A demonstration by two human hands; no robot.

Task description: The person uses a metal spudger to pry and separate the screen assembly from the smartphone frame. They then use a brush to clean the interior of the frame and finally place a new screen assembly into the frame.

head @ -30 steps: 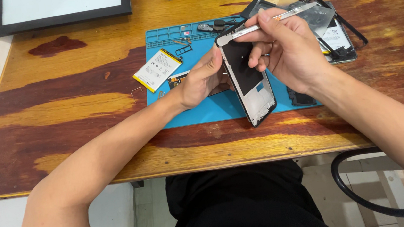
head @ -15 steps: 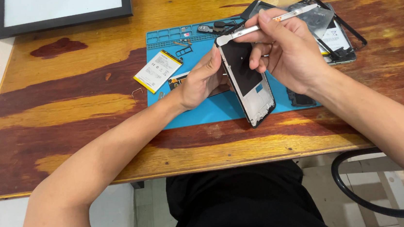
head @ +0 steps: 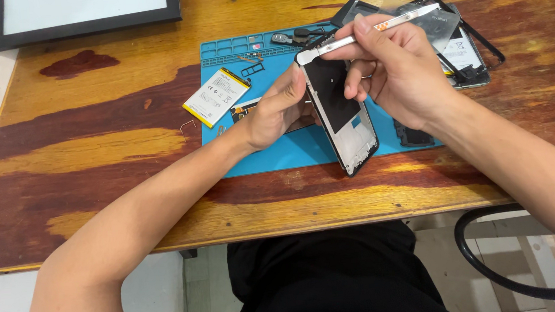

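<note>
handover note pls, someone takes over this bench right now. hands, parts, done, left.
Left hand: props the opened phone frame tilted over the blue mat.
Right hand: holds a slim white tool, tip at the frame's top edge.
Done: battery is out, lying on the mat's left edge; small parts sit in the mat's top trays; another opened phone lies behind.
Left: frame not yet reassembled.

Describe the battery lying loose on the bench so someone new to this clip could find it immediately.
Start at the blue work mat in the middle of the wooden table. At the mat's upper left edge, left of the left hand, lies the battery: a flat white rectangle with a yellow border, the only yellow-edged part there.
</note>
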